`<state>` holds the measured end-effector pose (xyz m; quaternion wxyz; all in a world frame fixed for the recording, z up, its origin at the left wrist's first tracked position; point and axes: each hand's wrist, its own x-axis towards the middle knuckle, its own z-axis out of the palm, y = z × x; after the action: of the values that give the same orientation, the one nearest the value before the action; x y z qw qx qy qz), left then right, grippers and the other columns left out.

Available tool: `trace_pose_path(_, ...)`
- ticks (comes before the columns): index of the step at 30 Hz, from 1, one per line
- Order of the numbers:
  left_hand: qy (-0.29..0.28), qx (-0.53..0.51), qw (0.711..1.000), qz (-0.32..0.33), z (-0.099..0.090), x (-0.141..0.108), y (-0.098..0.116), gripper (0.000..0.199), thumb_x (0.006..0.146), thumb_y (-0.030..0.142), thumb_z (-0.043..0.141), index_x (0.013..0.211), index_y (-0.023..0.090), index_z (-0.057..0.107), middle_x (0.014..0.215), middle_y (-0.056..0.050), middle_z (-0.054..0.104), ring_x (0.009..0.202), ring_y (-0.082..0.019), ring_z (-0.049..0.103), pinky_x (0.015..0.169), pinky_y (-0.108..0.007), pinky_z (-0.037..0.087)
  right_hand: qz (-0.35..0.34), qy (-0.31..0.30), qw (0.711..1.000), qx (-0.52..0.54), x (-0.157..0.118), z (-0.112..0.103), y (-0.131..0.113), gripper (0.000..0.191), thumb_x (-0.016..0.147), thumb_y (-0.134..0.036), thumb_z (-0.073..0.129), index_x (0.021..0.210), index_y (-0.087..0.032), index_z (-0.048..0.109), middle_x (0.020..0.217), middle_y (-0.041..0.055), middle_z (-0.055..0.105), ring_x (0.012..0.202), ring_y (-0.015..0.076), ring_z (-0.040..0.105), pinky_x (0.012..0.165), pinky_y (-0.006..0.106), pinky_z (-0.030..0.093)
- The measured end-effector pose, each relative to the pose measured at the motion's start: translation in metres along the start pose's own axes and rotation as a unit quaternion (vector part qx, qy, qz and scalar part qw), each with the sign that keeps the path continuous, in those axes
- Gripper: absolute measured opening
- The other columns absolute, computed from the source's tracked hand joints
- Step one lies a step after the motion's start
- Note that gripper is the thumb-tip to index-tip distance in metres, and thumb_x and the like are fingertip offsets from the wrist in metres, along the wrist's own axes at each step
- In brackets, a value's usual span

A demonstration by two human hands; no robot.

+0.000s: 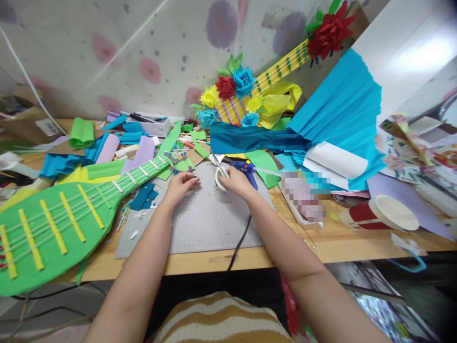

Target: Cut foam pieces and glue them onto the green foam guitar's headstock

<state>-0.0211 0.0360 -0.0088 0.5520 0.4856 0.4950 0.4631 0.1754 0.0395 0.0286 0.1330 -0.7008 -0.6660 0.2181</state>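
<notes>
White-handled scissors (220, 178) are in my right hand (233, 181), with the blades directed away from me over the far part of the grey cutting mat (210, 228). To the left, my left hand (183, 185) hovers over the mat with its fingers curled; whether anything small is between the fingertips is too small to tell. A blue glue gun (244, 167) lies just beyond my right hand. Its black cable (240, 243) crosses the mat to the front edge. Green paper pieces (184, 165) lie beyond my left hand.
A green paper lute (67, 214) covers the left side. Blue crepe paper (342, 114) and a flowered yellow instrument (282, 69) stand behind. At the right, a paper cup (382, 213) lies on its side on the wooden table (321, 251). Coloured paper rolls crowd the back left.
</notes>
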Motion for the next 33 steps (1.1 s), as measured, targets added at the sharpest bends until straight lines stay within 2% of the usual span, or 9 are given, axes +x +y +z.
trace_pose_path(4, 0.017, -0.011, 1.000, -0.006, 0.001, 0.000, 0.000, 0.038, 0.048, 0.033, 0.076, 0.071, 0.014, 0.053, 0.064, 0.000, 0.063, 0.063, -0.015, 0.064, 0.063, -0.029, 0.052, -0.003, 0.024, 0.997, -0.071, 0.014, -0.008, -0.013, 0.035, 0.075, -0.033, 0.055, 0.099, -0.009, 0.052, 0.100, 0.0195, 0.063, 0.092, 0.0262, 0.060, 0.071, 0.028, 0.042)
trace_pose_path(7, 0.022, -0.022, 0.999, -0.013, 0.003, 0.000, -0.002, 0.038, 0.047, 0.033, 0.077, 0.070, 0.014, 0.053, 0.061, 0.001, 0.062, 0.060, -0.014, 0.063, 0.061, -0.029, 0.051, -0.020, 0.034, 0.993, -0.107, 0.024, -0.006, -0.020, 0.028, 0.074, -0.028, 0.056, 0.095, -0.009, 0.055, 0.100, 0.0197, 0.063, 0.093, 0.0265, 0.060, 0.073, 0.028, 0.042)
trace_pose_path(10, 0.004, -0.032, 0.999, -0.032, 0.005, 0.001, -0.004, 0.035, 0.050, 0.036, 0.074, 0.070, 0.013, 0.055, 0.066, -0.002, 0.064, 0.060, -0.015, 0.064, 0.062, -0.029, 0.051, -0.027, 0.036, 0.991, -0.125, 0.032, -0.003, -0.026, 0.024, 0.075, -0.026, 0.056, 0.092, -0.009, 0.055, 0.099, 0.0194, 0.063, 0.093, 0.0267, 0.060, 0.074, 0.029, 0.042)
trace_pose_path(13, -0.020, -0.033, 0.999, -0.038, 0.006, 0.003, -0.006, 0.033, 0.056, 0.039, 0.070, 0.070, 0.012, 0.057, 0.072, -0.005, 0.065, 0.063, -0.015, 0.064, 0.060, -0.027, 0.051, -0.034, 0.058, 0.990, -0.126, 0.038, -0.001, -0.029, 0.036, 0.075, -0.027, 0.058, 0.103, -0.007, 0.047, 0.098, 0.0202, 0.063, 0.091, 0.0271, 0.061, 0.072, 0.030, 0.043)
trace_pose_path(16, -0.016, -0.029, 0.999, -0.037, 0.006, 0.004, -0.008, 0.033, 0.058, 0.041, 0.067, 0.071, 0.012, 0.057, 0.072, -0.005, 0.065, 0.063, -0.014, 0.064, 0.056, -0.024, 0.050, -0.065, 0.071, 0.986, -0.137, 0.045, 0.002, -0.030, 0.042, 0.075, -0.027, 0.059, 0.108, -0.007, 0.041, 0.097, 0.0198, 0.063, 0.089, 0.0274, 0.061, 0.071, 0.030, 0.044)
trace_pose_path(24, 0.024, 0.021, 0.999, 0.012, 0.008, 0.001, -0.012, 0.034, 0.046, 0.032, 0.076, 0.064, 0.015, 0.052, 0.054, 0.002, 0.060, 0.051, -0.011, 0.059, 0.051, -0.022, 0.047, -0.088, 0.059, 0.977, -0.186, 0.055, 0.011, -0.035, 0.031, 0.082, -0.020, 0.049, 0.110, -0.008, 0.041, 0.101, 0.0200, 0.060, 0.092, 0.0250, 0.060, 0.073, 0.031, 0.044)
trace_pose_path(27, 0.027, 0.013, 0.999, 0.012, 0.009, 0.000, -0.012, 0.033, 0.050, 0.036, 0.074, 0.064, 0.015, 0.053, 0.055, 0.001, 0.060, 0.052, -0.012, 0.060, 0.052, -0.023, 0.048, -0.082, 0.044, 0.978, -0.187, 0.054, 0.010, -0.037, 0.030, 0.083, -0.018, 0.047, 0.110, -0.007, 0.044, 0.102, 0.0201, 0.060, 0.093, 0.0248, 0.059, 0.075, 0.032, 0.044)
trace_pose_path(30, 0.009, -0.009, 1.000, 0.001, 0.010, 0.000, -0.011, 0.033, 0.056, 0.041, 0.070, 0.068, 0.013, 0.055, 0.063, -0.002, 0.063, 0.057, -0.013, 0.062, 0.056, -0.025, 0.050, -0.106, 0.050, 0.979, -0.165, 0.045, 0.007, -0.035, 0.024, 0.081, -0.015, 0.045, 0.103, -0.009, 0.052, 0.103, 0.0186, 0.060, 0.097, 0.0244, 0.057, 0.080, 0.033, 0.043)
trace_pose_path(33, -0.005, -0.024, 1.000, -0.006, 0.012, -0.001, -0.009, 0.033, 0.060, 0.042, 0.067, 0.072, 0.012, 0.058, 0.071, -0.004, 0.065, 0.060, -0.013, 0.063, 0.057, -0.025, 0.050, -0.159, 0.089, 0.982, -0.054, 0.025, 0.010, -0.031, 0.024, 0.081, -0.013, 0.042, 0.099, -0.014, 0.057, 0.104, 0.0121, 0.061, 0.101, 0.0200, 0.055, 0.087, 0.031, 0.041)
